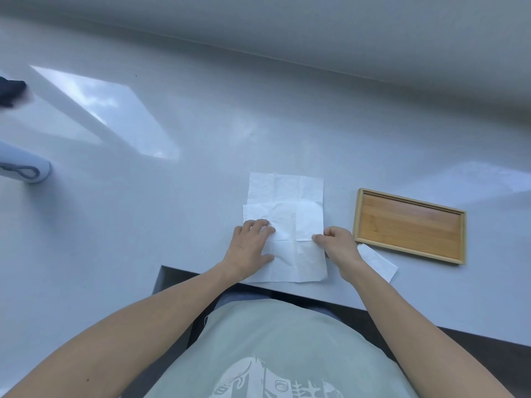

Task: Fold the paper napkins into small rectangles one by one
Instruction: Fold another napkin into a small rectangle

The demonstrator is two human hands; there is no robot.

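My left hand point(249, 245) presses the napkin point(290, 242) flat, anchoring it; right hand point(336, 243) pinches its three-o'clock edge, ready to fold.

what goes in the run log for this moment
left hand pressing napkin flat | right hand pinching its right edge | wooden tray beside

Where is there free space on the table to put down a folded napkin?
The wooden tray holds nothing. The table is bare left of the napkins, and beyond them toward the wall. It is crowded near the right hand, between the napkins, the tray and a folded piece. The left hand presses on the top napkin.
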